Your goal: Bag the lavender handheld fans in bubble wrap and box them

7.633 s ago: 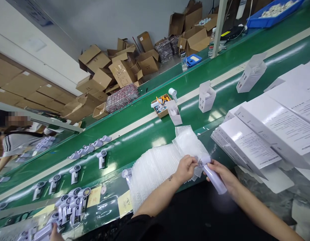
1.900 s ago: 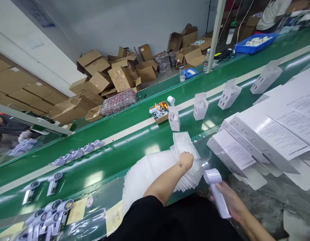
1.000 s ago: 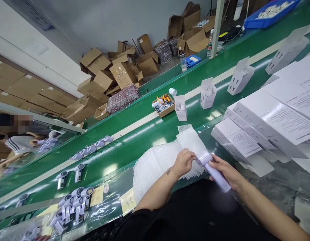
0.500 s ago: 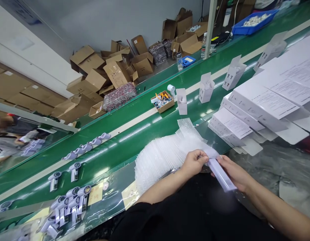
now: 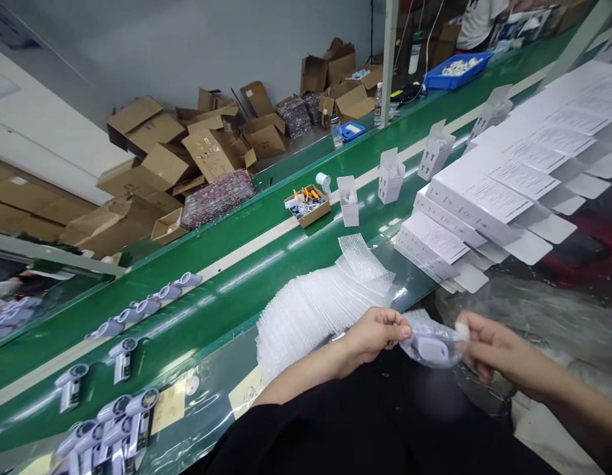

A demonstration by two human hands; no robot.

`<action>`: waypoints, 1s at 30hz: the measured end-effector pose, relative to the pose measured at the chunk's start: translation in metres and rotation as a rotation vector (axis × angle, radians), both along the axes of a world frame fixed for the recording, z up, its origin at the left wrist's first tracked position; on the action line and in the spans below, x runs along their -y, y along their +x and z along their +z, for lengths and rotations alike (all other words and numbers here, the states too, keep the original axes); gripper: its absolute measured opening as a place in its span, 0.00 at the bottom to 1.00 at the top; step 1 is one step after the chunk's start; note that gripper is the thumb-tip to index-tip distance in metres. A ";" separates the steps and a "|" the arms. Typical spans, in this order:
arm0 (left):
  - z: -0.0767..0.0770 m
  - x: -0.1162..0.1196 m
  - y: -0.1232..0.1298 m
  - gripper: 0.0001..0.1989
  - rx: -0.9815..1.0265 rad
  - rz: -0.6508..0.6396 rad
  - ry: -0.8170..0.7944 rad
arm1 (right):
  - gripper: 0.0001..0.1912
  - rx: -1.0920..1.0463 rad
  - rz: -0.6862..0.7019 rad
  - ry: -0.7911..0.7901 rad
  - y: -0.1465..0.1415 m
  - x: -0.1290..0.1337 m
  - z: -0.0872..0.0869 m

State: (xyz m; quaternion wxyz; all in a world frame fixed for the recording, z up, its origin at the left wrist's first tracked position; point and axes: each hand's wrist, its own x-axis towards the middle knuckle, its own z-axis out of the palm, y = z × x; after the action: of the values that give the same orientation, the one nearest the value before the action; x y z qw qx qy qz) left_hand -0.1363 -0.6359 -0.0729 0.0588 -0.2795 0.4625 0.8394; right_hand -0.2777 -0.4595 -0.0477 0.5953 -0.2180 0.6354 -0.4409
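Note:
A clear plastic bag (image 5: 415,328) with a lavender device (image 5: 433,351) in it is held up in front of my body. My left hand (image 5: 380,332) pinches the bag's left end between thumb and fingers. At the other end my right hand (image 5: 490,348) is closed on the bag, its fingers slightly smeared. Only a rounded lavender part shows through the crinkled film. Just beyond my left hand lies a fanned row of bubble-wrap bags (image 5: 306,310) on the bench.
White printed boxes (image 5: 489,198) are stacked at the right. Lavender round-headed devices (image 5: 121,422) lie at lower left. Along the green conveyor (image 5: 227,284) stand small open boxes (image 5: 391,177) and a carton of parts (image 5: 308,206). Brown cartons (image 5: 212,152) are heaped behind.
The long lavender piece between my hands has given way to a rounded lavender part seen through clear film. My right hand has moved right and away from my left. The whole view has shifted.

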 end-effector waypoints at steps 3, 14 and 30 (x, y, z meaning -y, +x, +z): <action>0.010 0.014 0.003 0.20 -0.048 0.032 -0.063 | 0.13 0.113 -0.157 -0.047 -0.005 0.003 -0.002; -0.003 0.031 -0.018 0.18 -0.257 -0.079 -0.773 | 0.16 0.285 -0.414 -0.310 -0.007 0.059 -0.020; -0.024 0.135 0.072 0.09 -0.025 1.297 -0.064 | 0.21 -0.311 -1.087 -0.400 0.001 0.096 -0.121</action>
State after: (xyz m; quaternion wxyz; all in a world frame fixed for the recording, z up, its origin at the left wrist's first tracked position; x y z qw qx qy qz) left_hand -0.0639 -0.7706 -0.0965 -0.4736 -0.4940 0.2253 0.6934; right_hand -0.2769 -0.5554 -0.1685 0.1319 -0.0316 0.6403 -0.7561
